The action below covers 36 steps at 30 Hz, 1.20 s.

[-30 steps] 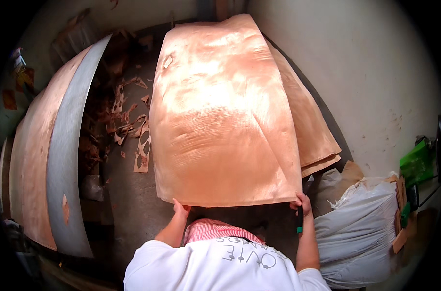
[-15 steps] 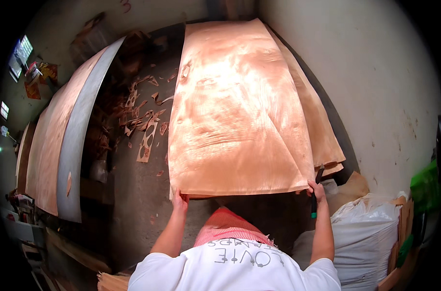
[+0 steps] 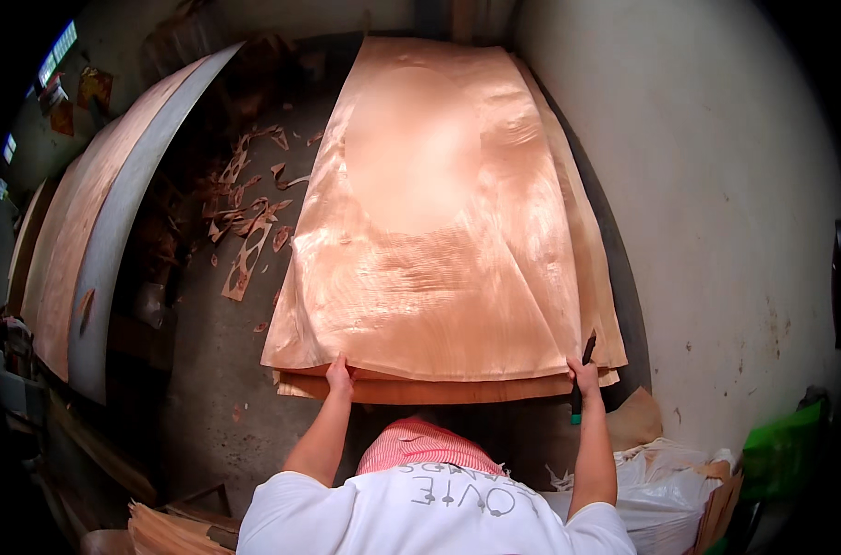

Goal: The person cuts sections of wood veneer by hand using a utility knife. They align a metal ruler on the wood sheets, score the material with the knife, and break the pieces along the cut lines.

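Note:
A large, thin tan sheet of wood veneer (image 3: 439, 324) lies spread over a stack of similar sheets (image 3: 439, 390), whose edges show beneath its near side and along the right. My left hand (image 3: 340, 375) pinches the near edge, some way in from the left corner. My right hand (image 3: 583, 372) grips the same edge close to the right corner. Held in that right hand too is a slim dark knife-like tool (image 3: 576, 405) with a green end, its narrow tip pointing away from me. A slanting crease runs through the right part of the sheet.
Veneer scraps (image 3: 247, 264) litter the floor left of the stack. Farther left, long sheets (image 3: 92, 236) lie on another raised pile with a grey sheet (image 3: 143, 176) at its edge. A pale wall (image 3: 689, 203) borders the right. White plastic (image 3: 661, 486) covers material at the lower right.
The sheet's near left corner now spreads well out past my left hand, and more stack edge shows below it. Less of the lower sheets sticks out at right. The view has shifted slightly.

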Each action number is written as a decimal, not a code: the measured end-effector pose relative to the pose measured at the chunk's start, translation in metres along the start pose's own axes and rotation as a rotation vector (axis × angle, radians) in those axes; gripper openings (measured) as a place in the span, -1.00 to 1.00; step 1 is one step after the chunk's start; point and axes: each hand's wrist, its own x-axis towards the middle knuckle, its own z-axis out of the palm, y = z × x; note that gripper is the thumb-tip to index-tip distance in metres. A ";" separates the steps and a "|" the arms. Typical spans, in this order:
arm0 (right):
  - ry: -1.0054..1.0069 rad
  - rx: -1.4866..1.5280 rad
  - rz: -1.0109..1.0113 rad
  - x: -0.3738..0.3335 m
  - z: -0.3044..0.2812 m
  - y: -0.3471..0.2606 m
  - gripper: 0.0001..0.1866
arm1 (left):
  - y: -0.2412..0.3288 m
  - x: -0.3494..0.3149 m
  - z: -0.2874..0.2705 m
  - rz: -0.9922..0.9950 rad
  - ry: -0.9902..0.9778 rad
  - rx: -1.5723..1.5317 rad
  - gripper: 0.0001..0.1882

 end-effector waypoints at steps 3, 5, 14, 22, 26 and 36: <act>0.003 0.024 0.010 0.008 0.001 0.000 -0.70 | -0.015 0.014 -0.002 -0.040 0.013 0.088 -0.81; 0.011 0.004 0.028 0.012 0.000 0.005 -0.74 | -0.027 0.020 -0.001 -0.036 0.005 0.110 -0.79; -0.024 -0.140 0.014 0.068 0.007 0.024 -0.72 | -0.081 0.040 0.005 -0.084 0.081 0.138 -0.80; -0.041 -0.318 0.032 0.108 -0.021 0.083 -0.79 | -0.161 0.093 -0.012 -0.265 0.345 -0.469 -0.67; -0.041 -0.570 0.017 0.155 -0.036 0.116 -0.68 | -0.197 0.106 0.003 -0.210 0.471 -0.548 -0.73; -0.073 -0.866 0.102 0.161 -0.023 0.222 -0.33 | -0.199 0.149 -0.028 -0.271 0.643 -0.161 -0.80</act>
